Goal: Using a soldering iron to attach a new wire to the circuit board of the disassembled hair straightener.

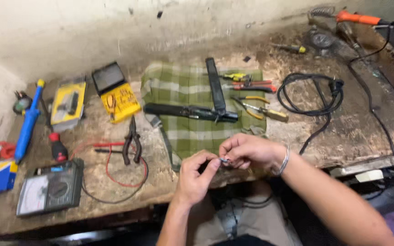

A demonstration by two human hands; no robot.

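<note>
Both hands met over the bench edge: the left hand [196,175] and right hand [247,151] pinched a small blue-tipped wire end [225,160] between closed fingertips, apparently mid-twist. Beyond the fingers lay a green checked cloth [183,91]; continuing called for steady grip.

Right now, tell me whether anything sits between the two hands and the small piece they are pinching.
Nothing visible does. The left hand and right hand both already pinch the small bluish piece at their fingertips, held above the bench's front edge. The green checked cloth lies behind, apart from them.
</note>
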